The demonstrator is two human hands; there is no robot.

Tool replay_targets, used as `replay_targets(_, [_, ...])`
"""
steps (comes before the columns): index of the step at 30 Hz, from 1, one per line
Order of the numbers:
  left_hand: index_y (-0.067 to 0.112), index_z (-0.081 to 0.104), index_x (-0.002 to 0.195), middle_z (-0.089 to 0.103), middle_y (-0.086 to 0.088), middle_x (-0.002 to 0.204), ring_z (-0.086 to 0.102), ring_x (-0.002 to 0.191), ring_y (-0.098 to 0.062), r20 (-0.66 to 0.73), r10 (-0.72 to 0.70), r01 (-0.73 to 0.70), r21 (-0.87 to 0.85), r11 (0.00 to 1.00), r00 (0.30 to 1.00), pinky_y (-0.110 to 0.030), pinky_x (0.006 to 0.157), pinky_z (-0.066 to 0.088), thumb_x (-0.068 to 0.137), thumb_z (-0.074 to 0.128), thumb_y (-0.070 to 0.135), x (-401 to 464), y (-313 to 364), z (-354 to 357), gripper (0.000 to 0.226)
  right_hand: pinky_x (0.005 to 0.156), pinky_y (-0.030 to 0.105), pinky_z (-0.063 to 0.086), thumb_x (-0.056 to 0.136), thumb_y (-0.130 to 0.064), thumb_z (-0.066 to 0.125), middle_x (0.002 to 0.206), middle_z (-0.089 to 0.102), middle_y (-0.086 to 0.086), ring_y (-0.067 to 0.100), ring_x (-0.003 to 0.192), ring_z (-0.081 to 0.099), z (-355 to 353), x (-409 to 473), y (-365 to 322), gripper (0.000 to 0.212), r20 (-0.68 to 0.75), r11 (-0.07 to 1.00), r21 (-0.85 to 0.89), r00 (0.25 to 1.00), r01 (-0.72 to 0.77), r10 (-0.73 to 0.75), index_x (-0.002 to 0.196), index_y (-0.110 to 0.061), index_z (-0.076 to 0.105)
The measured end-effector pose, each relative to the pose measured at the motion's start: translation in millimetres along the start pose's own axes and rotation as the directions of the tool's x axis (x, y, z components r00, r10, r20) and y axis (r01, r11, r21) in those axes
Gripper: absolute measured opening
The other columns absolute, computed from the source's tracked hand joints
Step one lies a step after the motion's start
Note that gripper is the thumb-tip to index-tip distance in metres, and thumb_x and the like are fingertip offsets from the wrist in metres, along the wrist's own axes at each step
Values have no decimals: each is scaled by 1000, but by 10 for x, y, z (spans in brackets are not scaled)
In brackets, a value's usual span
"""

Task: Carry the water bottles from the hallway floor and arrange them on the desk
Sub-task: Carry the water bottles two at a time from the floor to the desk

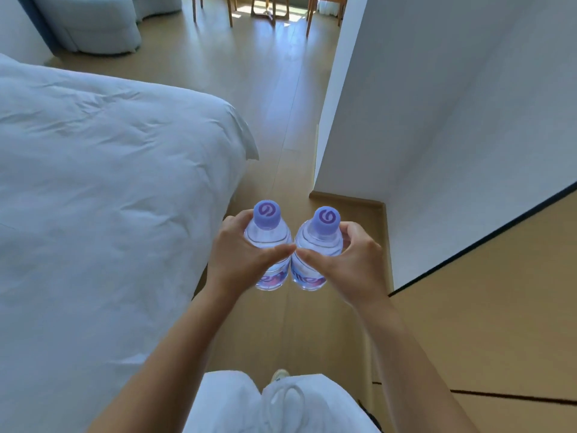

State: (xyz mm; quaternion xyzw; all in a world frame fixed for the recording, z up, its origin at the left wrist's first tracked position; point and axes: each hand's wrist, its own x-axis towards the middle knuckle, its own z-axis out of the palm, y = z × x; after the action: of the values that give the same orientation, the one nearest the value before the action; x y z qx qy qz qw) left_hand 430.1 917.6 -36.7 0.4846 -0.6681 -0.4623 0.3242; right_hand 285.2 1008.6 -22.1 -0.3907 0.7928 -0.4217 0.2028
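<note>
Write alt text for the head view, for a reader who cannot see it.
A person holds two clear water bottles upright side by side, the left hand wrapped round the left bottle, the right hand round the right bottle, both with purple caps. A white bed lies to the left, a white wall to the right, wooden floor ahead.

Bottle labels: text unreadable.

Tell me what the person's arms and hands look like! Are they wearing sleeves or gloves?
No sleeves or gloves show. Both forearms are bare up to the frame's bottom edge, and the left hand and right hand are bare too. No rings, watch or bracelets are visible. Below them are white trousers.
</note>
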Motion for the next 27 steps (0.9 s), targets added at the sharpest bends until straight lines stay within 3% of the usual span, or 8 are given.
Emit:
replay_targets(4, [40,59,81,68,6,87,65,89,-17,-22,2,-2,28,1000,1000,-43,82,53,37,71,59,724,57,98,49,73,39,54,57,-43,82,84,67,-9,12,78,65,99,744,-69,49,34,1000,12,999,6,-6,94,-18,61])
replay_targets(13, [23,67,98,68,-1,93,65,88,-20,15,26,-28,90,996,1000,-44,81,53,46,77,55,2679,-13,108,62,72,41,56,50,-58,75,85,67,-10,11,79,66,706,2582,-328,60,40,999,51,999,10,-12,95,-20,62])
replay_targets(16, [24,65,98,67,-1,95,63,90,-20,30,39,-42,114,993,999,-43,82,52,47,77,52,3438,27,34,60,71,41,56,50,-57,76,82,67,-12,9,77,66,960,3212,-487,54,9,998,68,1000,-10,10,91,-25,61])
replay_targets(20, [37,56,90,66,3,94,61,90,-18,35,80,-84,131,988,996,-41,81,53,48,74,53,4305,120,-40,48,68,32,57,46,-62,71,78,67,-17,1,73,65,1212,3937,-703,49,-25,995,102,999,-20,22,84,-33,58])
replay_targets(27, [35,55,94,64,-1,95,59,86,-18,44,101,-106,148,983,994,-38,78,53,50,78,55,5451,125,-6,54,65,23,54,56,-50,80,82,65,-17,3,75,65,1491,5083,-857,47,-37,998,54,999,39,-37,92,-28,59])
